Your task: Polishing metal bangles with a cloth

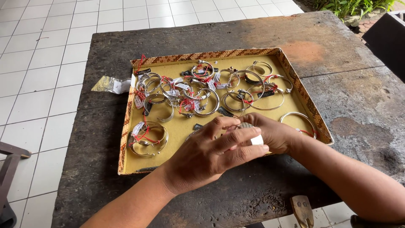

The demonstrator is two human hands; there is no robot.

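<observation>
From the head view, both hands met over the near edge of a shallow yellow tray (185,128) with a woven patterned rim, which sat on a dark, weathered table (346,105). The left hand (211,154) lay on top, its fingers (242,136) pressed together and curled around a small textured silver bangle (245,125) with a white tag (257,140), apparently to steady it. The right hand (276,134) cupped the piece from the far side, its fingers hidden, so I cannot tell their grip. Tagged silver bangles (202,90) with red strings were spread flat across the tray, likely for easy picking. A clear plastic bag (110,84) lay beside the tray's left edge.
</observation>
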